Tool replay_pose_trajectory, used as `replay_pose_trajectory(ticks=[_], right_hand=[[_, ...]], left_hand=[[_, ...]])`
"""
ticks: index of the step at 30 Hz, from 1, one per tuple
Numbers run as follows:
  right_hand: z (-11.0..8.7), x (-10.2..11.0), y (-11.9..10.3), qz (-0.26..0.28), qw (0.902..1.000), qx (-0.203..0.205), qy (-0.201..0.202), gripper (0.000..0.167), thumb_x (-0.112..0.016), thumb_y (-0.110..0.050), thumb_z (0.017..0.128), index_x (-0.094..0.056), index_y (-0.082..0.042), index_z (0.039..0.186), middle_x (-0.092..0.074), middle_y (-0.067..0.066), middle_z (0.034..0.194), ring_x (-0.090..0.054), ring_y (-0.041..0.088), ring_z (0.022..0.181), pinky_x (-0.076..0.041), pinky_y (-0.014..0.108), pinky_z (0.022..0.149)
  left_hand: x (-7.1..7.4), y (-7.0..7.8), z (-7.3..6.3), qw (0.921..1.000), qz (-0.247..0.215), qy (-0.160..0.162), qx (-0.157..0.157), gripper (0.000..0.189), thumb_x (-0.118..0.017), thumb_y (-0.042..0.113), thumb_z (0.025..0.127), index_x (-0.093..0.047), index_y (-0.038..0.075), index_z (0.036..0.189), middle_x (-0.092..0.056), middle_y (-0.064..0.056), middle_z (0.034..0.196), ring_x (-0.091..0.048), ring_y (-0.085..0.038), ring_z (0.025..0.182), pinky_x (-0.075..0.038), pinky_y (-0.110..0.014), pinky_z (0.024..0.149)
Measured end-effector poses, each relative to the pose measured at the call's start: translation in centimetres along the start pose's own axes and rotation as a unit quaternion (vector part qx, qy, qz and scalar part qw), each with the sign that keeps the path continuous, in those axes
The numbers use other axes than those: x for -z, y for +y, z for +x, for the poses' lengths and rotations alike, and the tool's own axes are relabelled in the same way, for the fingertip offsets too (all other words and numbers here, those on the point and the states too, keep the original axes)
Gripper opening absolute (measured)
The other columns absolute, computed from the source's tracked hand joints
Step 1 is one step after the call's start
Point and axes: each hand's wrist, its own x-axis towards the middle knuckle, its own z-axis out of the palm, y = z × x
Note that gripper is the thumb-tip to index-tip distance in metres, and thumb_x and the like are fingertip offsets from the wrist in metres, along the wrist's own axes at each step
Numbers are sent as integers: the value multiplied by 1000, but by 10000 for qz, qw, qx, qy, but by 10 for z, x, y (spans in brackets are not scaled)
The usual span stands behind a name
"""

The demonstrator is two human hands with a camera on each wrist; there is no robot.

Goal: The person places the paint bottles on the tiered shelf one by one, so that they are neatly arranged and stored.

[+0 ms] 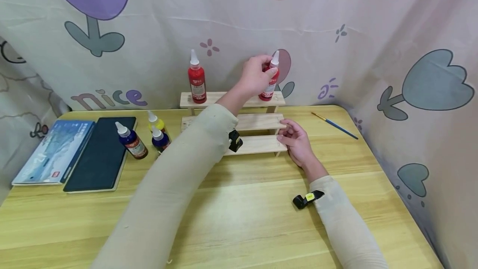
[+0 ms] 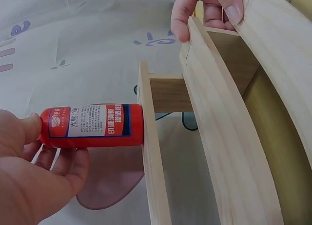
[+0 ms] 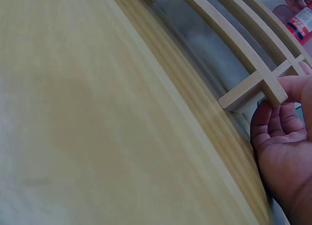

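A three-step wooden rack [image 1: 257, 145] stands at the back of the table. My left hand [image 1: 256, 75] holds a red bottle [image 1: 269, 86] with a white pointed cap near its top, thumb and fingers around it. In the left wrist view, the base of this red bottle [image 2: 97, 125] meets the top step near its right end. My right hand [image 1: 297, 141] grips the right end of the rack at the lower steps, with the thumb on the lowest board. Another red bottle [image 1: 197, 84] stands upright on the top step's left side.
Left of the rack stand two dark blue bottles, one in front [image 1: 133, 142] and one partly behind my sleeve [image 1: 159, 139], plus a yellow bottle [image 1: 157, 123]. A dark notebook [image 1: 101, 157] and a blue-white book [image 1: 54, 152] lie farther left. A paintbrush [image 1: 336, 125] lies at right.
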Motion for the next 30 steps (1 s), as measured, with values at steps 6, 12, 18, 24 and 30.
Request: replay_pose_trajectory(ticks=[6,12,18,24,30], right_hand=[[0,-3,-1,67,10000,-34,-7,58,-57,29,82,-70,-14,117,-62,10,92,-59,19,88,-51,22,67],[0,-3,-2,11,10000,-50,2,56,-58,28,81,-69,-12,118,-63,9,92,-59,19,87,-50,21,65],[0,1,0,77,9999,-82,-19,55,-55,30,82,-67,-7,122,-63,8,92,-60,19,87,-51,21,65],[1,0,-1,46,9999,-68,-57,56,-55,30,83,-68,-10,121,-64,8,93,-60,19,88,-49,19,63],[-1,-2,-2,24,9999,-103,36,57,-55,30,82,-69,-12,118,-62,10,91,-59,19,86,-49,19,63]], left_hand=[[4,-1,-3,10000,-28,37,-46,50,-66,18,97,-53,16,145,-59,0,132,-56,-14,116,-46,-27,99],[12,4,-13,9998,23,129,-153,51,-67,19,97,-53,17,146,-59,1,133,-57,-12,115,-47,-25,96],[19,12,-27,9988,192,10,-449,50,-66,16,97,-52,15,146,-57,-1,130,-57,-12,112,-48,-24,93],[34,17,-44,9975,94,131,-689,51,-65,13,98,-51,12,147,-55,-4,137,-56,-16,120,-45,-22,98],[52,12,-66,9939,466,267,-966,51,-64,18,100,-49,14,148,-53,-3,140,-55,-17,123,-45,-24,98]])
